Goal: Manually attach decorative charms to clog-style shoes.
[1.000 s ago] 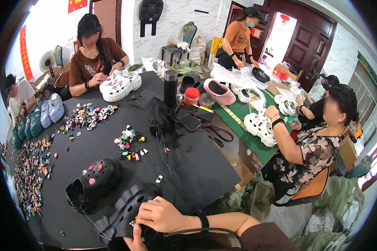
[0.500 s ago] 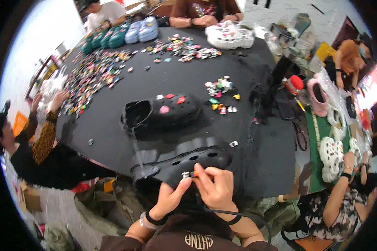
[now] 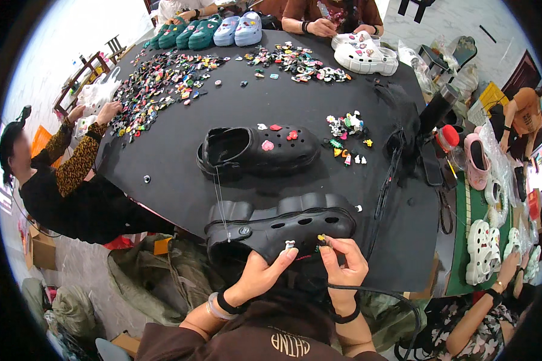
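Note:
A black clog [image 3: 265, 240] is tilted on its side at the near table edge. My left hand [image 3: 260, 278] grips it, fingers hidden inside, thumb beside a small white shoe charm [image 3: 290, 244] on its upper. My right hand [image 3: 348, 265] pinches a small yellow-and-dark shoe charm [image 3: 322, 238] near the clog's toe. Behind, a second black clog [image 3: 265, 155] stands upright with red, pink and white charms on it. A thin clear cord [image 3: 222, 207] runs between the two clogs.
Small charms [image 3: 348, 127] lie in a group to the right, with large charm piles [image 3: 162, 84] farther back. Green clogs [image 3: 193, 33], blue clogs [image 3: 238, 31] and white clogs [image 3: 367, 55] line the far edge. A black bottle [image 3: 438, 107] stands right. Co-workers sit around.
My right hand has moved right, apart from my left thumb, and now pinches a yellow charm. The white charm shows by my left thumb. The whole view has shifted.

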Demonstrator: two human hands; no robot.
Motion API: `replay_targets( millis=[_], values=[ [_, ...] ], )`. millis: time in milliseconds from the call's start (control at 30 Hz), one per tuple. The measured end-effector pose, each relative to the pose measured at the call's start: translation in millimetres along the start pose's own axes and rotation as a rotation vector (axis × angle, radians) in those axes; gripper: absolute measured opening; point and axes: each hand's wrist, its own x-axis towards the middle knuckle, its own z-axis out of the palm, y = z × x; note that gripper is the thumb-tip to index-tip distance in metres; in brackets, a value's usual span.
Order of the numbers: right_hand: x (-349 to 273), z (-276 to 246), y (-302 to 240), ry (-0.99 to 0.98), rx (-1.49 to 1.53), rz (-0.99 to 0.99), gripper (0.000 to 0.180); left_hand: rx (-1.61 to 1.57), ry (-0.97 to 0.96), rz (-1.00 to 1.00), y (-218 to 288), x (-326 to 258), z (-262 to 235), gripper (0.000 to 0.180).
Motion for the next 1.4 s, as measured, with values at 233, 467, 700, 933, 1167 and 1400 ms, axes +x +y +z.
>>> replay_targets(
  millis=[233,467,700,933,1167,1400],
  values=[
    [-3.8,-1.2,7.7,0.006,0.047,0.052,0.015,-0.001,0.003,0.004,-2.4,1.7,-0.9,0.028],
    [-3.4,1.1,6.3,0.008,-0.033,-0.045,0.017,-0.030,0.012,-0.019,-1.6,-0.5,-1.0,0.028],
    [-3.2,10.8,7.3,-0.013,-0.448,-0.614,0.031,0.027,0.026,0.022,-4.8,0.2,1.0,0.026],
    [-0.1,2.2,-3.7,-0.143,-0.503,-0.601,0.029,-0.007,0.040,0.013,-0.6,3.1,0.6,0.024],
    [-0.7,-0.9,-3.5,-0.150,-0.455,-0.546,0.027,0.116,0.094,0.036,1.2,-1.3,4.3,0.021],
    [-1.8,3.7,2.2,-0.058,-0.397,-0.530,0.024,-0.019,0.136,-0.020,-9.3,-5.3,4.9,0.022]
  ],
)
